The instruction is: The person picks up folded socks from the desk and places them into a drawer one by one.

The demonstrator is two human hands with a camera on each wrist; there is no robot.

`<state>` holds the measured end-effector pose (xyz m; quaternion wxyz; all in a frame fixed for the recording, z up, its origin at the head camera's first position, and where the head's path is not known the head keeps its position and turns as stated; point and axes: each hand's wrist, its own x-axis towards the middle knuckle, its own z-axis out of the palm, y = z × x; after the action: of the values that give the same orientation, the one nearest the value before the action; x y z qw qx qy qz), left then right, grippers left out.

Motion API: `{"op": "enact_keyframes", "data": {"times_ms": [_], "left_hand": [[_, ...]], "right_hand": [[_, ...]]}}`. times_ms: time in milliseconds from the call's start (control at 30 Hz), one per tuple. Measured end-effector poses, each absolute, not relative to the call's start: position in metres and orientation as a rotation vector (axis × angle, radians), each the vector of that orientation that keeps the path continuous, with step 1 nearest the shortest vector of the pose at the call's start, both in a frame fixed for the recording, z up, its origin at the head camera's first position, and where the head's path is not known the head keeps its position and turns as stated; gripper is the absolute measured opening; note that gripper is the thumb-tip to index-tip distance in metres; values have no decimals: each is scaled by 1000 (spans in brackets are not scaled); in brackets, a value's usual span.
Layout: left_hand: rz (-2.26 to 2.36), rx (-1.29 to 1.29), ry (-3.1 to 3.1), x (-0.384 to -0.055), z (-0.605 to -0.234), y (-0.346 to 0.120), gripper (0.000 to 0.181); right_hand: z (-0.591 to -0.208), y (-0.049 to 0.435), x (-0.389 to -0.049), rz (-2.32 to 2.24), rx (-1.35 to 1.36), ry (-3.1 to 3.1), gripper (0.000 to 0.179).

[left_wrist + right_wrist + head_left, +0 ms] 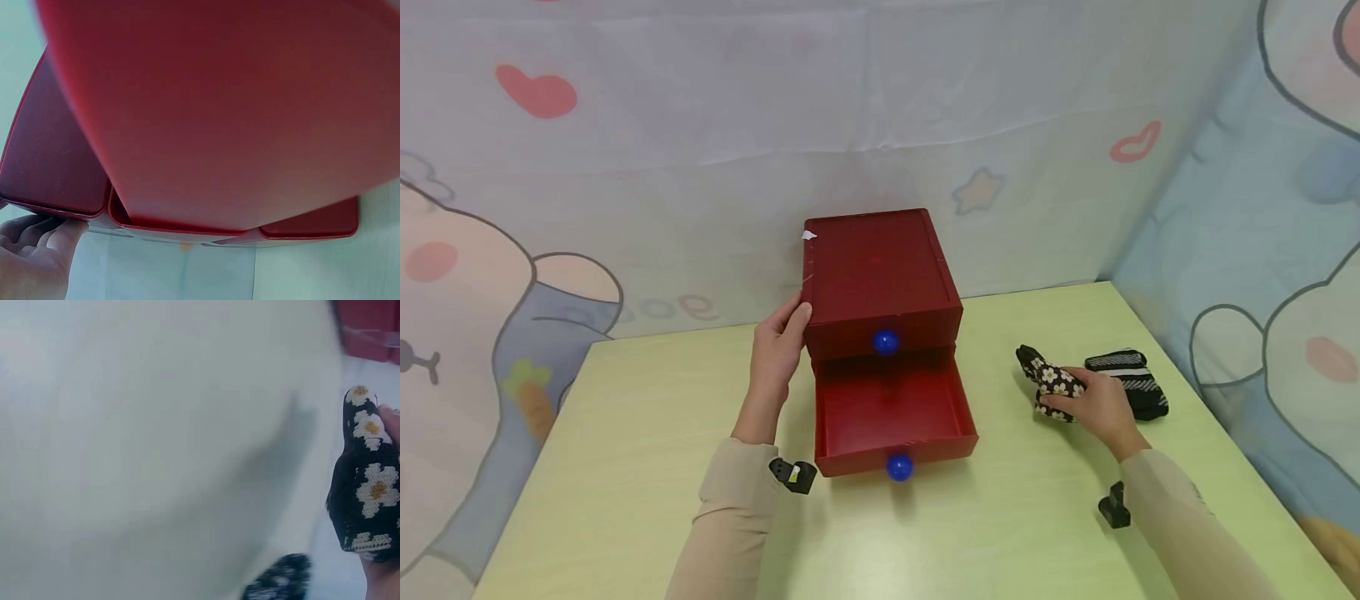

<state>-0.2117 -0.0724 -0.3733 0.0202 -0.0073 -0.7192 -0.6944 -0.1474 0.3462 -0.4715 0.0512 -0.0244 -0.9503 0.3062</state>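
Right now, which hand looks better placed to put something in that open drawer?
Probably the right hand: it grips the flowered black fabric bundle, to the right of the open drawer. The left hand touches the side of the red cabinet, perhaps steadying it.

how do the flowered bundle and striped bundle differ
The flowered bundle shows pale daisies; the striped bundle has pale bands. The right hand pinches the flowered bundle, while the striped bundle lies on the table. The flowered bundle is nearer the drawers than the striped bundle. Both are black fabric with pale patterns.
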Motion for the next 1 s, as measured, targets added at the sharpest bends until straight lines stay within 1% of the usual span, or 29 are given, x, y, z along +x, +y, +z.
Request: {"op": "enact_keyframes", "data": {"times_ms": [233,467,567,800,1000], "left_hand": [[-2148,-17,-2251,-217,-375,-74,47],[-2144,-8,-2235,-220,-377,-72,46],[-2146,-11,-2231,-220,-378,-71,46],[-2138,-7,-2237,-222,-377,-67,47],[-2154,-9,-2227,-223,-378,-64,47]], "right_hand": [[-437,332,-146,931,-82,-2817,66],[-398,301,-140,936,-53,-2768,65],[-381,285,-134,955,-10,-2733,61],[-351,241,-120,987,236,-2630,50],[-344,205,-123,1081,472,-2607,49]]}}
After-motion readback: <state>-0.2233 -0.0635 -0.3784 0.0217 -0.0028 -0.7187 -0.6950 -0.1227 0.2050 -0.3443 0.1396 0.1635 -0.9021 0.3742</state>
